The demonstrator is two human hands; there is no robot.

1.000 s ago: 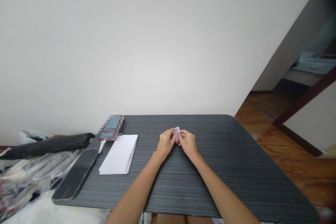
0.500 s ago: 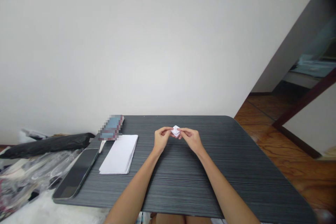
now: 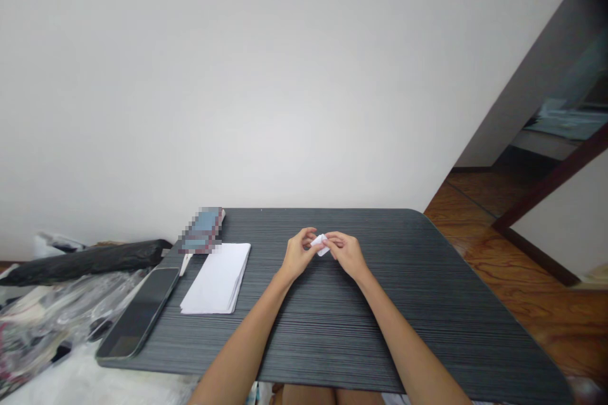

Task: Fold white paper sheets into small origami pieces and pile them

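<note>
A small folded piece of white paper (image 3: 321, 244) is held just above the middle of the dark striped table (image 3: 427, 304). My left hand (image 3: 298, 255) pinches its left side with curled fingers. My right hand (image 3: 348, 252) pinches its right side from the other direction. Both forearms reach in from the near edge, and the fingertips meet at the paper.
A stack of white paper sheets (image 3: 217, 278) lies left of my hands. A dark phone (image 3: 139, 312) rests at the table's left edge, with a blurred small box (image 3: 201, 230) behind the stack. A black rolled bundle (image 3: 80, 262) and plastic bags lie off the table's left. Wooden floor lies on the right.
The folded paper has turned and flattened between my fingertips, from upright a second ago to lying sideways now. My hands stayed in about the same spot.
</note>
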